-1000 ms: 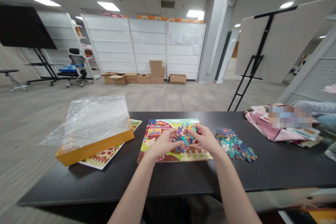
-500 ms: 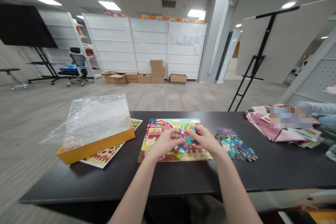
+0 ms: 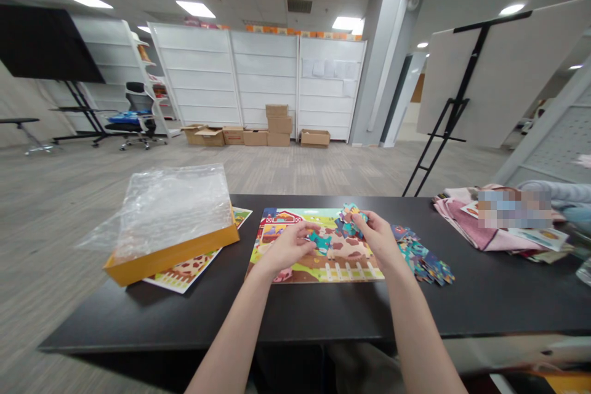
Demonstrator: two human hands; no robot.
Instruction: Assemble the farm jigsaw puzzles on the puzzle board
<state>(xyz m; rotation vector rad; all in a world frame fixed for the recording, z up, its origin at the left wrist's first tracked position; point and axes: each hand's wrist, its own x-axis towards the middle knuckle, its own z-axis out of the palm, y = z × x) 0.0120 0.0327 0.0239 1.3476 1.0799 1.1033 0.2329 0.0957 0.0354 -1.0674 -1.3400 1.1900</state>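
A farm picture puzzle (image 3: 284,261) with a barn, a spotted cow and a white fence lies flat on the black table. Over its middle, my left hand (image 3: 290,250) is closed on a teal puzzle piece (image 3: 321,243), pinched between thumb and fingers. My right hand (image 3: 379,240) grips a small bunch of puzzle pieces (image 3: 351,217) in teal, purple and orange above the picture's upper right. Behind my right wrist a loose heap of puzzle pieces (image 3: 427,265) lies on the table, partly hidden by that arm.
On the left, a yellow box (image 3: 175,253) with clear plastic wrap (image 3: 173,209) rests on a printed farm sheet (image 3: 184,277). Folded pink cloths (image 3: 466,221) with cards on top lie at the right of the table (image 3: 305,314). An easel (image 3: 443,129) stands beyond.
My hands have moved apart. My right hand has shifted up and right with the bunch, uncovering the cow, while a teal piece stays in my left hand.
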